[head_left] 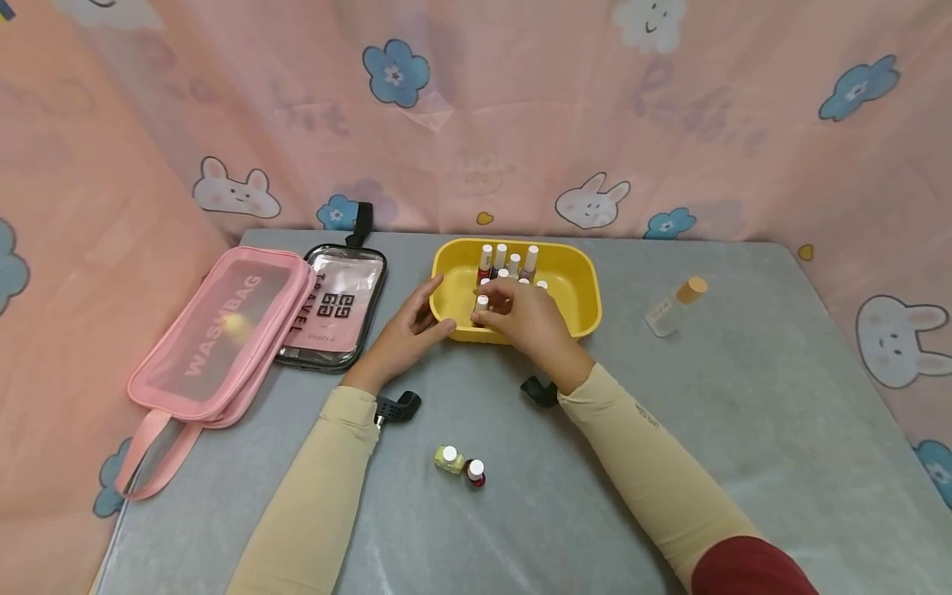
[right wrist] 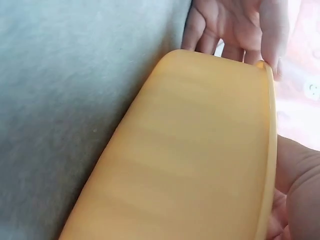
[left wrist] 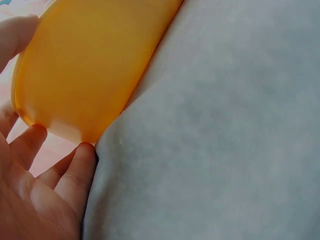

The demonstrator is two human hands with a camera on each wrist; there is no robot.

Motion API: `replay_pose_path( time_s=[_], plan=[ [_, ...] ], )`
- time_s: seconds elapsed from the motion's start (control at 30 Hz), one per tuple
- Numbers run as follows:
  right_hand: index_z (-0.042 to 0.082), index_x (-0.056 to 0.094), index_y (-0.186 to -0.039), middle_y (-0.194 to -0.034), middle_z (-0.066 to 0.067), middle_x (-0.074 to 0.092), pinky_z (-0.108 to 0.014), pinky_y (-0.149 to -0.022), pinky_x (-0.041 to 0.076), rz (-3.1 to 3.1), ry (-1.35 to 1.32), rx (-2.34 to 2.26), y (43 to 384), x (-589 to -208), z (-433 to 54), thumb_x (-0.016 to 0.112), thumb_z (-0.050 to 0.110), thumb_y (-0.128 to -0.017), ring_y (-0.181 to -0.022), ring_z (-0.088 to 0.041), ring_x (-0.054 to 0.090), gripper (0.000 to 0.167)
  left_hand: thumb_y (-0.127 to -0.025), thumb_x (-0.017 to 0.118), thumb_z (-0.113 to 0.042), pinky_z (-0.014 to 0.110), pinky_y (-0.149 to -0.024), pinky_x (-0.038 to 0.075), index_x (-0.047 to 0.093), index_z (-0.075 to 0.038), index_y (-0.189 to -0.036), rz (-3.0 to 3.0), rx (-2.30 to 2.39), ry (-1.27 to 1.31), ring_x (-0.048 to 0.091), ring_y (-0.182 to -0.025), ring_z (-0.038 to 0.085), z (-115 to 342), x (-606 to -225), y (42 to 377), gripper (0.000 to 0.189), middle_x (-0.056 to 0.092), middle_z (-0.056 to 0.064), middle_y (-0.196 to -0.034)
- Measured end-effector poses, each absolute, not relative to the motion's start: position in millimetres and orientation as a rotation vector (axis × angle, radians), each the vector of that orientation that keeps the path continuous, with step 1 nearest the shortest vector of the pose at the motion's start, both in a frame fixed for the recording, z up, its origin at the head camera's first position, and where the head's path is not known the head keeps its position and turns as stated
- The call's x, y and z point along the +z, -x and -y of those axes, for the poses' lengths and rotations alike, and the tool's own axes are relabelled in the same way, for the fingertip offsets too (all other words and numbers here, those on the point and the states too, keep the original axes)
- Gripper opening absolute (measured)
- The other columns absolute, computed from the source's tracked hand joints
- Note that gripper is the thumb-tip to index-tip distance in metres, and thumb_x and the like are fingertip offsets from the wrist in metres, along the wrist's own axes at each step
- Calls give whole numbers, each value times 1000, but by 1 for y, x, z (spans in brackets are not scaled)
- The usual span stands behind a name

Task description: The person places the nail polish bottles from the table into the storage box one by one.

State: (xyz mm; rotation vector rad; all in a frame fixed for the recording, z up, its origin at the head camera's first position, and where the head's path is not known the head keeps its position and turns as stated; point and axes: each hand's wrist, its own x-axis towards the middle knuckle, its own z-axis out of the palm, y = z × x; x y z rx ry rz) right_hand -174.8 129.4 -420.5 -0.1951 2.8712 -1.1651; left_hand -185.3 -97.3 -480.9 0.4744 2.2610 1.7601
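Note:
A yellow plastic basin (head_left: 587, 285) stands on the grey table, with several white-capped nail polish bottles (head_left: 530, 263) upright inside. My left hand (head_left: 397, 343) holds the basin's left end, thumb at the near corner and fingertips against the outer wall (left wrist: 95, 65). Over the near rim reaches my right hand (head_left: 531, 318), its thumb and forefinger pinching a nail polish bottle (head_left: 482, 304) by its white cap, low inside the basin. In the right wrist view the basin wall (right wrist: 190, 145) hides that bottle. A yellow-green nail polish bottle (head_left: 449, 459) and a dark red one (head_left: 476, 473) stand nearer me.
To the left a pink wash bag (head_left: 223, 330) with a strap overlaps a clear, black-edged travel pouch (head_left: 335, 306). On the right lies a clear bottle (head_left: 667, 314) with a wooden-looking cap. Pink printed cloth hangs behind the table.

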Motion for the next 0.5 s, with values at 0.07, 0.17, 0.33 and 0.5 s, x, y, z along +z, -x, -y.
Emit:
replay_pose_path(
  time_s=[0.07,0.17,0.33,0.5],
  plan=[
    [16,72,-133,-111,-4,75,-43,-89,61,-2906,203,-1175,168,-416,-131,88,31,-90,-105,-26,71,49,-105,71,-24,37,-125,33,29,-24,-170,-2257,1766,-478,32,-155,26,97,-481,186,77,20,1,-175],
    [16,66,-142,-120,-8,74,-47,-98,60,-2933,215,-1271,153,-406,-134,88,32,-90,-112,-28,70,59,-105,71,-23,39,-125,32,29,-24,-170,-2253,1767,-490,31,-156,28,97,-481,186,77,19,3,-176],
    [9,71,-135,-125,-7,73,-47,-104,57,-2819,431,-1526,112,-399,-137,88,22,-91,-117,-22,68,49,-105,71,-27,37,-125,32,28,-26,-170,-2264,1753,-477,31,-156,26,99,-482,186,78,18,1,-176],
    [9,74,-127,-126,-4,74,-40,-104,57,-2644,557,-1536,66,-411,-135,89,21,-89,-118,-19,68,43,-104,71,-25,38,-125,32,27,-23,-170,-2265,1765,-500,30,-156,27,99,-482,186,79,17,2,-176]
  ],
)
